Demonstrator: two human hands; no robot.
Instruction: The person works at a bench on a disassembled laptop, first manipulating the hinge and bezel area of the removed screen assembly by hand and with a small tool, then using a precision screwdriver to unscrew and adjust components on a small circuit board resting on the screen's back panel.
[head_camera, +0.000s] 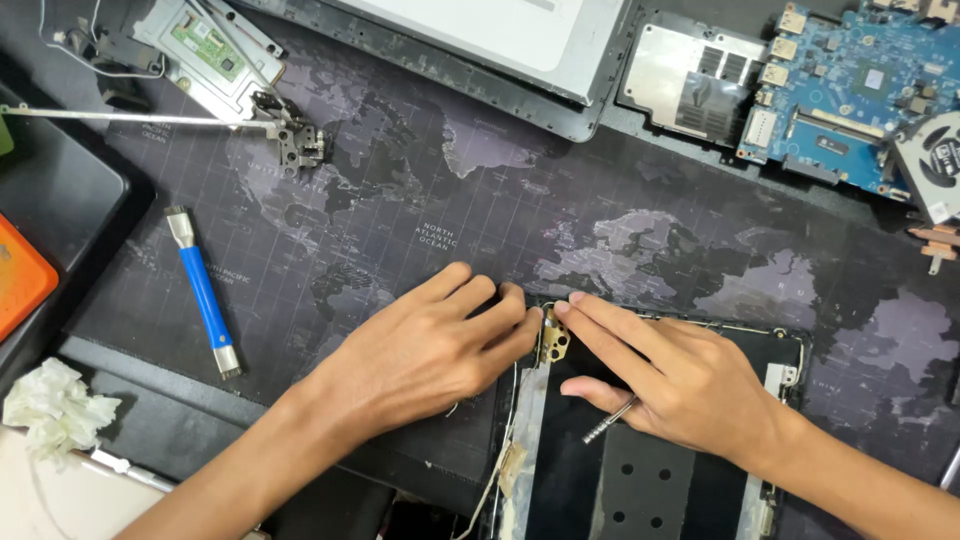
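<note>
A counter is covered by a dark desk mat (420, 200) printed with a world map, strewn with laptop parts. At the mat's near edge lies a black laptop lid panel (650, 470); a small brass-coloured hinge bracket (553, 338) sits at the panel's upper left corner. The left hand (420, 355) is laid flat just left of the bracket, its fingers together and pressing beside it. The right hand (670, 380) rests on the panel, forefinger touching the bracket top, the other fingers curled around a thin metal screwdriver (610, 420).

The bracket may slip or a screw may be lost if the fingers shift; the thin wire (505, 440) along the panel's left edge could be snagged.

Far right of the panel a blue circuit board (850, 90) is seen; far left, a blue-handled tool (205, 295) and crumpled tissue (55, 405). An orange object (18, 285) lies at the left edge. No package or sign is seen.
</note>
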